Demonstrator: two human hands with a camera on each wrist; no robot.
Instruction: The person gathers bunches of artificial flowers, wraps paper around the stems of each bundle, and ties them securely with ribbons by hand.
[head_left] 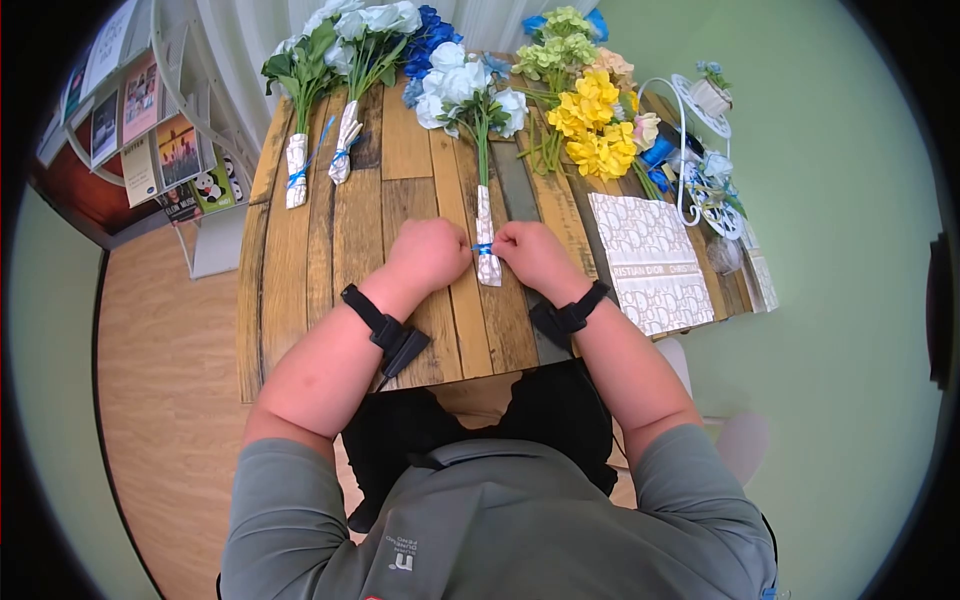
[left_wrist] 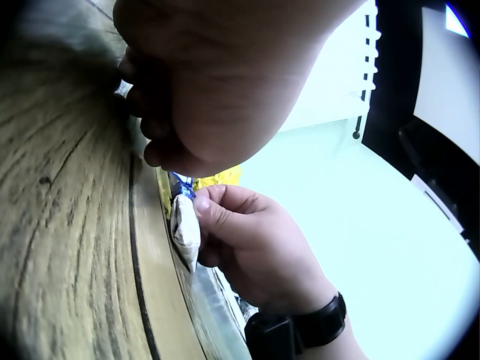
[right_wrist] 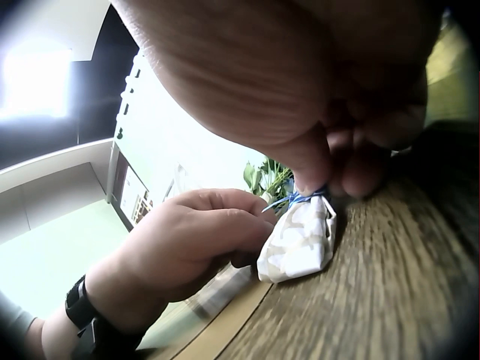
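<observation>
A bouquet of pale blue flowers [head_left: 458, 85] lies on the wooden table [head_left: 405, 130], stems toward the person. Patterned white paper [head_left: 484, 212] wraps the stem ends, with a thin blue ribbon [head_left: 484, 250] tied around it. From the left, the left hand [head_left: 430, 255] pinches the ribbon, its fingers curled in; the right hand [head_left: 538, 258] does the same on the opposite side. In the right wrist view, loose ribbon ends [right_wrist: 281, 202] stick out between the hands above the wrapped stem end [right_wrist: 300, 244]. The left wrist view shows the right hand's thumb and forefinger [left_wrist: 217, 206] together at the ribbon.
Two wrapped bouquets [head_left: 297, 170] [head_left: 346, 150] lie at the far left. Yellow flowers [head_left: 600, 125] and green flowers [head_left: 560, 50] lie at the back right. Patterned paper sheets [head_left: 650, 260] and a white metal stand [head_left: 690, 150] occupy the right edge. A magazine rack [head_left: 150, 120] stands left of the table.
</observation>
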